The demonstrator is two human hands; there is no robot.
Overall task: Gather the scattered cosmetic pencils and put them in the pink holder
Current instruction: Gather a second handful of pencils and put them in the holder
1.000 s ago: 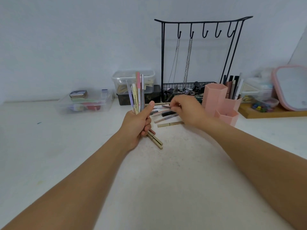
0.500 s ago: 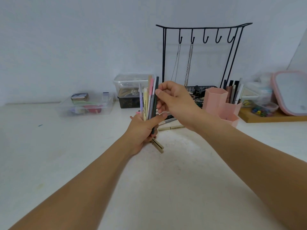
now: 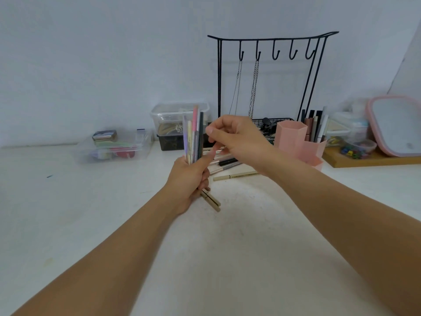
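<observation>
Bundle of pencils (image 3: 193, 135): upright at frame centre, gripped round its lower part by the left hand (image 3: 188, 179).
Right hand (image 3: 237, 135): fingers curled beside the bundle's top; whether it pinches anything, cannot tell.
Loose pencils (image 3: 227, 163): lying on the bench (image 3: 227, 247) behind the hands, one beige stick (image 3: 235, 176) nearest.
Handling: likely light, stiff, smooth and prone to rolling; best taken mid-shaft.
Pink holder (image 3: 290, 137): right of centre, hexagonal cells; rear cell holds dark sticks, front cells' contents unseen.
Clear tubs (image 3: 114, 147): left, assorted small items.
</observation>
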